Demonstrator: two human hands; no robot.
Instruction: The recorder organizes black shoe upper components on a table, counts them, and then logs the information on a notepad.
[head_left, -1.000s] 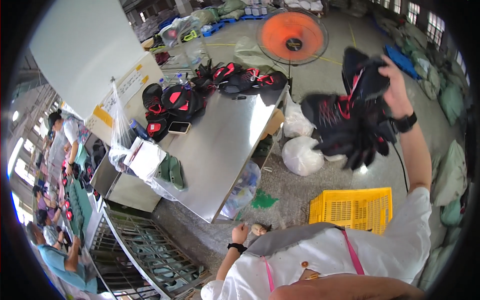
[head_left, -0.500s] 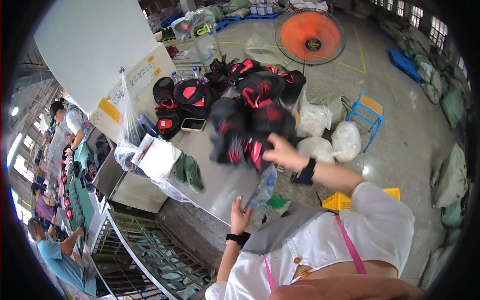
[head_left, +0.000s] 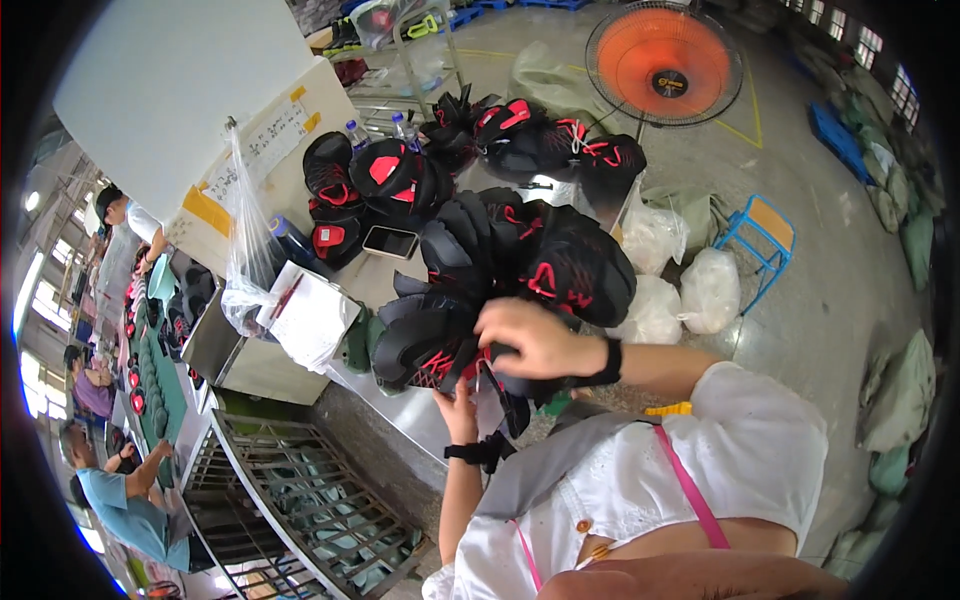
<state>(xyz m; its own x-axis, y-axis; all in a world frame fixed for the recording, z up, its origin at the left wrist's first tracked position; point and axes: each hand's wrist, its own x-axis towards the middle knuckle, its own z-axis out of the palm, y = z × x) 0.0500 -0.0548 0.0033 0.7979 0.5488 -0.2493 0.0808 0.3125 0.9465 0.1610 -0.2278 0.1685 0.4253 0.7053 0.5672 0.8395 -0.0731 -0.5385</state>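
Note:
Black shoe uppers with red laces lie in nested stacks on the metal table in front of me. At its near edge, my left hand is closed on the lower edge of the nearest stack of shoe uppers. My right hand bends over the right side of that same stack, fingers curled down; what their tips hold, if anything, is hidden. Just beyond my right hand sits a larger stack of uppers. Green shoes are partly covered by the nearest stack.
A phone and white papers lie left of the stacks. More uppers line the table's far side. White bags, a blue-framed stool and an orange fan stand right. A metal rack is at lower left.
The near shoe uppers have come toward me and left, now covering much of the green shoes. My left hand has risen to grip them; my right hand has moved slightly down and left.

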